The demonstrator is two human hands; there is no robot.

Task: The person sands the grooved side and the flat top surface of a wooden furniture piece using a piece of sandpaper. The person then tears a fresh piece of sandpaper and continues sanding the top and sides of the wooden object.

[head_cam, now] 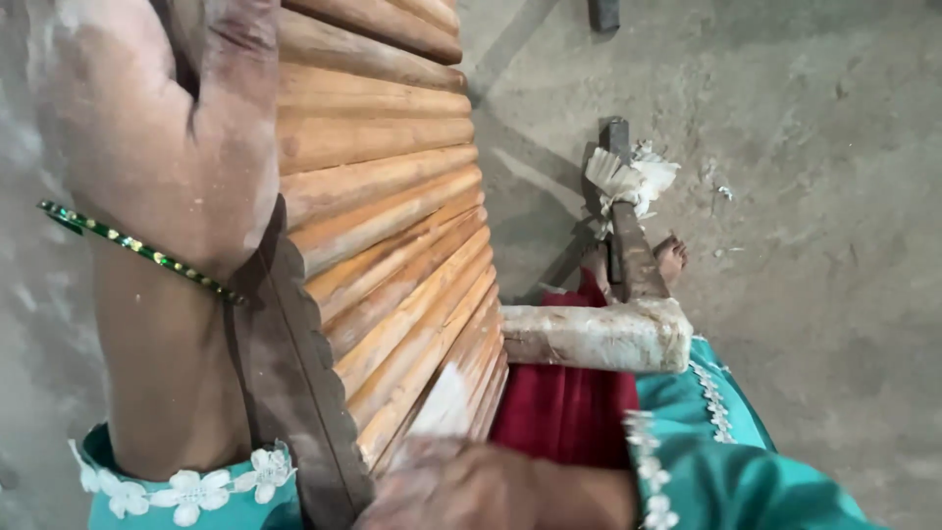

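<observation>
Ribbed wooden panel (392, 226): your left hand (167, 118) closed over its top edge; your right hand (451, 481) flat, fingers open, on its lower end, white-smeared there, bare above.

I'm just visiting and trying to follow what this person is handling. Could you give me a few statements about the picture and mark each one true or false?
1. The left hand grips the top edge of a ribbed wooden panel. True.
2. The left wrist is bare. False: it wears a green beaded bangle.
3. The right hand rests at the panel's lower edge. True.
4. The sleeves are yellow. False: the sleeve is teal with white lace trim.
5. The floor is covered in grass. False: it is a bare grey floor.
</observation>
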